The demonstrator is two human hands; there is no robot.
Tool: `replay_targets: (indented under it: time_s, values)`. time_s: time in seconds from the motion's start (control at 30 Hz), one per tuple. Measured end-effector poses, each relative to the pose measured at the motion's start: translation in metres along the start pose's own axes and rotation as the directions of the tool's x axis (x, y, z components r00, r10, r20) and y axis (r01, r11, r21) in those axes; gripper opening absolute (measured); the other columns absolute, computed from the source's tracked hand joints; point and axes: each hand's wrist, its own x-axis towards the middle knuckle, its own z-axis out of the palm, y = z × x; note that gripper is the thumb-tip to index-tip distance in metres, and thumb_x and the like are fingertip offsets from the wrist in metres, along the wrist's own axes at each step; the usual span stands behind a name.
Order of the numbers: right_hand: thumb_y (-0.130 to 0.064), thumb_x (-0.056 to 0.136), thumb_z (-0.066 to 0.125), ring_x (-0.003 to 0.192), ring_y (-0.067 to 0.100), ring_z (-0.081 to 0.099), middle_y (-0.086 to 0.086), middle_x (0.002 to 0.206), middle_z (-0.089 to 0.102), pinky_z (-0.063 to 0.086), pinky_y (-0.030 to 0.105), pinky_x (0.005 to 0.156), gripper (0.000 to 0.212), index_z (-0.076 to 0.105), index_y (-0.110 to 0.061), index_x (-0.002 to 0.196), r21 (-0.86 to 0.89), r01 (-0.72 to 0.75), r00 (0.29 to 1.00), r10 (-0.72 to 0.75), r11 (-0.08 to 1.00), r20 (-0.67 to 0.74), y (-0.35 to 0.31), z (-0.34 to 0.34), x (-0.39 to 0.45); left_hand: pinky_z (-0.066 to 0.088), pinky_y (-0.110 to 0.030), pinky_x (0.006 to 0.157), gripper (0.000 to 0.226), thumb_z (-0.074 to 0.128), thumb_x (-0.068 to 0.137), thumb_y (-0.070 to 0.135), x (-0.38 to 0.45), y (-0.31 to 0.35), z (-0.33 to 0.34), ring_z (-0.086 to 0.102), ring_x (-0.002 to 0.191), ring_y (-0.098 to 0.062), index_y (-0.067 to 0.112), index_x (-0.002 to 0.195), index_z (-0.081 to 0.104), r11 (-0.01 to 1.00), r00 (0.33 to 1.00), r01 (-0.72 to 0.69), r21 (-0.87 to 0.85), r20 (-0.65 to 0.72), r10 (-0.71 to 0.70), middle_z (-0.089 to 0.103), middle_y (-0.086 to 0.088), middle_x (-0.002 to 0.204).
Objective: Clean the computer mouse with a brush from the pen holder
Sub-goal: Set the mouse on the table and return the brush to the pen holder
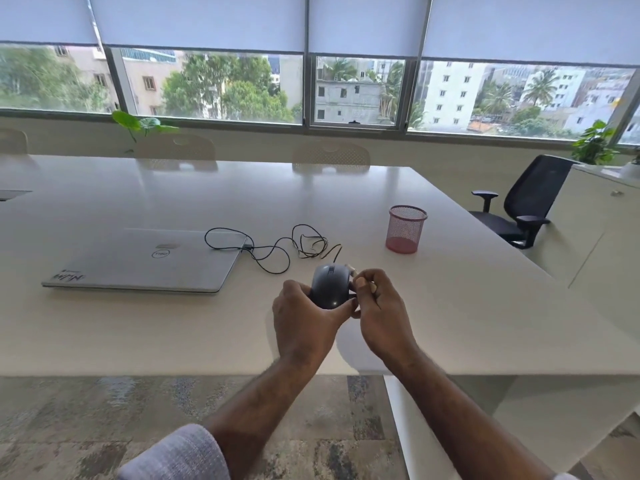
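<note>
I hold a dark grey computer mouse (329,285) above the near part of the white table (450,306). My left hand (302,320) grips it from below and from the left. My right hand (381,308) pinches a small light-coloured brush (354,271), whose tip touches the mouse's upper right side. Most of the brush is hidden inside my fingers. The mouse's black cable (277,249) loops over the table behind it. The pink mesh pen holder (405,229) stands upright to the back right and looks empty.
A shut silver laptop (142,259) lies to the left. Pale chairs (330,156) line the table's far side. A black office chair (523,202) stands at the right beside a white cabinet (595,230). Plants sit by the window.
</note>
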Motion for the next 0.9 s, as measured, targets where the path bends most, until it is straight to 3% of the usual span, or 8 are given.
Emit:
replay_targets:
  time_s: [0.1,0.2,0.3,0.43,0.9]
  values:
    - [-0.025,0.107,0.045,0.082,0.021,0.065,-0.001,0.090,0.070,0.056,0.047,0.073,0.015,0.056,-0.024,0.097,0.008,-0.013,1.000,0.013,1.000,0.020,0.003,-0.001,0.015,0.057,-0.041,0.080,0.075,0.095,0.057,0.063,0.013,0.005,0.008,0.065,0.093,-0.023,0.015,0.097,0.054,0.998,1.000,-0.029,0.052,0.014,0.028,0.065,0.001,0.093]
    - [-0.026,0.107,0.045,0.074,0.012,0.057,-0.006,0.083,0.065,0.045,0.031,0.064,0.015,0.057,-0.021,0.101,-0.014,-0.022,0.999,0.022,1.000,0.041,0.008,-0.002,0.027,0.056,-0.044,0.084,0.077,0.093,0.057,0.067,0.026,0.007,0.015,0.062,0.097,-0.024,0.013,0.097,0.054,0.991,0.998,-0.056,0.125,0.034,0.052,0.063,0.000,0.094]
    - [-0.025,0.107,0.045,0.072,0.007,0.054,-0.006,0.082,0.061,0.042,0.026,0.062,0.014,0.057,-0.019,0.103,-0.034,-0.033,0.996,0.035,0.999,0.078,0.011,-0.002,0.036,0.055,-0.042,0.085,0.083,0.091,0.055,0.070,0.033,0.007,0.024,0.061,0.100,-0.024,0.011,0.102,0.056,0.984,0.998,-0.051,0.170,0.029,0.046,0.063,-0.001,0.098]
    - [-0.024,0.107,0.045,0.075,0.014,0.054,-0.002,0.085,0.060,0.041,0.029,0.063,0.015,0.057,-0.016,0.107,-0.065,-0.031,0.993,0.038,0.997,0.108,0.013,-0.003,0.046,0.049,-0.034,0.081,0.089,0.089,0.054,0.073,0.036,0.003,0.036,0.059,0.104,-0.024,0.009,0.109,0.059,0.974,0.999,-0.035,0.223,0.005,0.035,0.060,0.000,0.101]
    - [-0.022,0.106,0.046,0.077,0.020,0.054,-0.001,0.080,0.060,0.041,0.035,0.070,0.014,0.056,-0.017,0.100,-0.131,-0.030,0.992,0.046,0.991,0.122,0.026,-0.004,0.060,0.046,-0.034,0.094,0.104,0.083,0.053,0.082,0.044,0.001,0.056,0.057,0.118,-0.028,0.005,0.119,0.059,0.934,1.000,0.013,0.357,-0.002,-0.013,0.065,-0.010,0.120]
